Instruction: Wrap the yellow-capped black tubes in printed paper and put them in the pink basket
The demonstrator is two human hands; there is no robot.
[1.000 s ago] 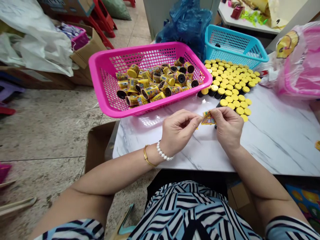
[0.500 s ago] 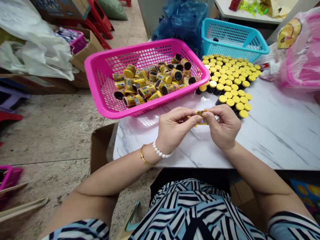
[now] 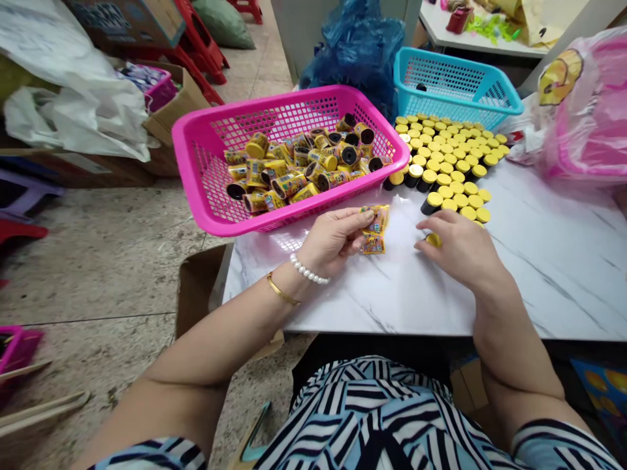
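Note:
My left hand (image 3: 330, 238) pinches flat yellow printed label sleeves (image 3: 376, 225) between thumb and fingers, just over the table and in front of the pink basket. To the right, my right hand (image 3: 463, 248) has its thumb and forefinger around a small black container with a yellow cap (image 3: 434, 239); the hand covers most of its body. Behind that hand, rows of black containers with yellow caps (image 3: 443, 166) stand upright. The pink basket (image 3: 294, 222) contains many containers wearing printed yellow sleeves (image 3: 289, 183), lying at all angles.
A blue basket (image 3: 458, 108) stands at the back, beside a blue plastic bag (image 3: 360, 52). Pink plastic in a clear bag (image 3: 582, 124) is at the right. The marble-patterned table (image 3: 392, 300) ends near my body. Cardboard boxes (image 3: 169, 114) and red stools (image 3: 200, 52) are at the left.
My hands have parted. The right hand let go of the sleeve and moved right, to the yellow-capped container. The left hand keeps the sleeves, which now show flat.

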